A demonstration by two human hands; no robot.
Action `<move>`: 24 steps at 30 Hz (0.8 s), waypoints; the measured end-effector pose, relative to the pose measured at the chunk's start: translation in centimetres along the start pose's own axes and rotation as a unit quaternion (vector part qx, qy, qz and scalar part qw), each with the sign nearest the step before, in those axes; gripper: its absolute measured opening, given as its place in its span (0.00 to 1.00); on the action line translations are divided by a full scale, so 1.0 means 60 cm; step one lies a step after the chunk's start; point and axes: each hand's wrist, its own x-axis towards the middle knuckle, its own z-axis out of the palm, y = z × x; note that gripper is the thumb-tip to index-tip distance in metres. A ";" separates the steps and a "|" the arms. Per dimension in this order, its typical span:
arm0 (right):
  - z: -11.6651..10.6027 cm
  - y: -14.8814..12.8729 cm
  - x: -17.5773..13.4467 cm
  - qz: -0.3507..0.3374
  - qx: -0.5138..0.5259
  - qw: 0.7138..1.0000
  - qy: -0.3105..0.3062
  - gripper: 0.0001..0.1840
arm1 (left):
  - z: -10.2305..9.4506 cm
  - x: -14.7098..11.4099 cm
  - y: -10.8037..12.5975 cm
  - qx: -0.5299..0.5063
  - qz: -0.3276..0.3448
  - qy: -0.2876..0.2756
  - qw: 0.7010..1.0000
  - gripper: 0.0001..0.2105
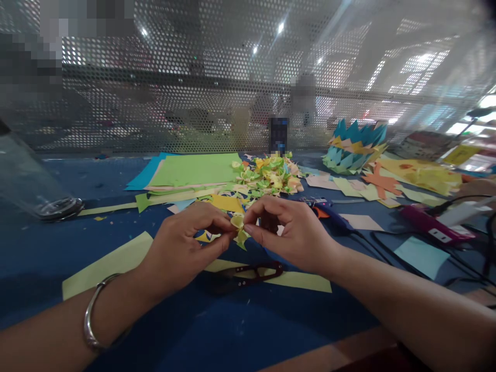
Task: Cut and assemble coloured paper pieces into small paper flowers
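Observation:
Between my two hands is a small yellow-green paper flower (pixel 237 223) with curled petals. My left hand (pixel 189 245) pinches its left side between thumb and forefinger. From the right, thumb and forefinger of my right hand (pixel 289 230) close on the same flower. Below them, dark-handled thread snips (pixel 258 273) lie across a pale yellow-green paper strip (pixel 306 281) on the blue table. Just beyond my fingers sits a heap of small paper flowers (pixel 271 175) in green, yellow and peach. Yellow paper scraps (pixel 222 202) are partly hidden behind my hands.
Coloured paper sheets (pixel 197 169) are stacked at the back left. A blue glue gun (pixel 333 216) with a cable lies right of my hand, near a purple power strip (pixel 434 225). A folded-paper basket shape (pixel 354 147) stands at the back right. A clear container (pixel 34 181) leans in from the left.

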 end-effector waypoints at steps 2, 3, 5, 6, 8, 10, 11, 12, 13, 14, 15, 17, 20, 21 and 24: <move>0.000 0.000 0.000 0.001 -0.001 1.000 -0.002 0.01 | 0.001 0.001 0.000 0.000 -0.002 0.000 1.000 0.04; 0.000 0.000 0.000 0.002 -0.001 1.000 -0.003 0.01 | 0.001 0.001 0.000 0.000 -0.003 -0.002 1.000 0.04; 0.000 0.000 0.000 0.005 0.000 1.000 -0.005 0.01 | 0.002 0.002 -0.001 0.003 -0.004 -0.003 1.000 0.04; 0.000 0.000 0.000 0.006 0.001 1.000 -0.006 0.01 | 0.003 0.002 -0.001 0.005 -0.004 -0.002 1.000 0.04; -0.001 0.000 0.000 0.009 0.003 1.000 -0.007 0.01 | 0.004 0.002 -0.003 0.006 -0.002 -0.002 1.000 0.05; -0.001 0.000 0.000 0.009 0.004 1.000 -0.009 0.02 | 0.004 0.002 -0.003 0.004 -0.001 -0.004 1.000 0.05; -0.001 0.000 0.000 0.009 0.004 1.000 -0.009 0.02 | 0.004 0.002 -0.003 0.003 -0.002 -0.004 1.000 0.04; -0.001 0.000 0.000 0.009 0.005 1.000 -0.009 0.02 | 0.004 0.002 -0.003 0.001 -0.002 -0.005 1.000 0.04; -0.002 0.000 0.000 0.008 0.005 1.000 -0.008 0.02 | 0.004 0.002 -0.003 -0.001 -0.002 -0.005 1.000 0.04; -0.002 -0.001 0.000 0.009 0.005 1.000 -0.008 0.02 | 0.003 0.002 -0.003 -0.003 -0.003 -0.006 1.000 0.04; -0.002 -0.001 0.001 0.010 0.005 1.000 -0.008 0.02 | 0.003 0.002 -0.002 -0.006 -0.003 -0.007 1.000 0.04; -0.002 -0.001 0.001 0.012 0.006 1.000 -0.011 0.01 | 0.002 0.002 -0.002 -0.011 -0.005 -0.010 1.000 0.04; -0.002 -0.001 0.000 0.010 0.006 1.000 -0.010 0.02 | 0.002 0.002 -0.003 -0.012 -0.010 -0.014 1.000 0.04; -0.002 -0.001 -0.001 0.010 0.006 1.000 -0.010 0.03 | 0.002 0.002 -0.004 -0.010 -0.011 -0.014 1.000 0.04; -0.003 0.000 -0.002 0.014 0.009 1.000 -0.009 0.05 | 0.001 0.003 -0.003 -0.015 -0.020 -0.016 1.000 0.04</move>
